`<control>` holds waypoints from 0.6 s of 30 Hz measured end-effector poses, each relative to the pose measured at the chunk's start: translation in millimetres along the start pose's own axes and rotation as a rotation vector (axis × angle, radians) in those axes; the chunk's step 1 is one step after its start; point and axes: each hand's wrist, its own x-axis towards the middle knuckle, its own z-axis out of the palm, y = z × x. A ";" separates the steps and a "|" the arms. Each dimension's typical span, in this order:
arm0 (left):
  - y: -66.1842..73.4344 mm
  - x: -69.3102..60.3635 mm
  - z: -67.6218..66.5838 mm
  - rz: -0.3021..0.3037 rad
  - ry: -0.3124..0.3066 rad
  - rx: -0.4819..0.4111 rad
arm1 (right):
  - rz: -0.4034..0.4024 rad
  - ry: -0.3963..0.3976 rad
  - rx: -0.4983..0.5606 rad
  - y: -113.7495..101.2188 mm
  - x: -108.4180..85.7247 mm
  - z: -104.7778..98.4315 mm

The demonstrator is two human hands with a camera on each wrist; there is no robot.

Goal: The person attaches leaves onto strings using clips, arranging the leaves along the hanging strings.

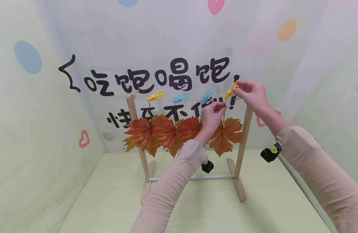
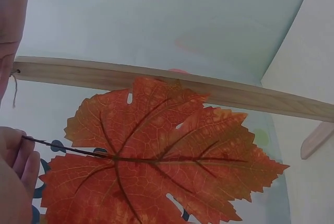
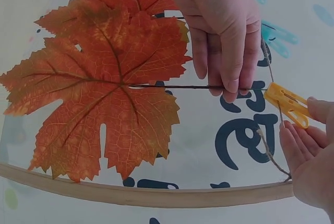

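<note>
My left hand (image 1: 211, 118) pinches the thin dark stem of an orange-red maple leaf (image 1: 224, 137), which hangs below the fingers. At the top of that stem, my right hand (image 1: 254, 97) holds a yellow clothespin (image 3: 284, 104) between thumb and fingers. The clothespin's front end sits at the twine (image 3: 272, 75), where the stem meets it. Farther left along the line, another yellow clothespin (image 1: 155, 96) and two blue clothespins (image 1: 181, 97) sit on the twine, with more leaves (image 1: 138, 132) hanging beneath. My left forearm partly hides the leaf nearest it.
The twine runs between two wooden posts (image 1: 243, 142) on flat feet (image 1: 236, 184), joined low down by a white bar (image 1: 217, 177). This rack stands on a pale table (image 1: 109, 200). Behind it hangs a cloth backdrop (image 1: 167, 35) with black lettering and coloured spots.
</note>
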 end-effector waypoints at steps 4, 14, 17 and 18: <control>0.1 -1.3 -0.8 -0.009 -0.012 -0.002 | 0.003 0.001 0.005 1.0 -1.8 -1.1; -0.7 -3.1 -5.2 0.017 0.004 -0.022 | -0.036 0.028 0.020 5.4 -3.3 -11.7; -0.8 -4.7 -7.4 0.017 0.006 -0.011 | -0.060 0.030 0.004 5.3 -6.6 -15.6; -0.7 -5.7 -8.4 0.016 0.005 -0.009 | -0.071 0.031 -0.003 5.4 -8.4 -16.9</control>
